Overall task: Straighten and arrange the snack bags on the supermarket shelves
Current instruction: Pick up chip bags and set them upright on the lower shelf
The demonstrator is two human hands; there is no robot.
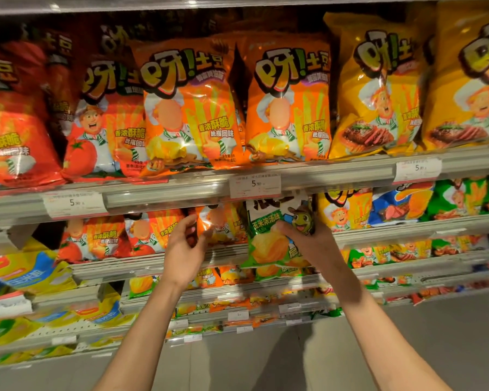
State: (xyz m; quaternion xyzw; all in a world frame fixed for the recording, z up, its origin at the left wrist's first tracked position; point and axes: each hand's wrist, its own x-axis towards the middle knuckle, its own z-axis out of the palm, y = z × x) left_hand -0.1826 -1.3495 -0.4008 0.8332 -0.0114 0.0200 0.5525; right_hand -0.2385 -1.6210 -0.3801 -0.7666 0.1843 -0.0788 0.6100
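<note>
The right hand is gripping a green snack bag by its right side, thumb across the front, at the front edge of the second shelf. The bag is sitting among orange packs, so it probably belongs elsewhere and is likely being pulled out or reseated. The left hand is reaching up beside it, fingers loosely curled and grasping nothing, just touching the orange bag next door, seemingly steadying that row. Both forearms are angling upward toward the shelf.
</note>
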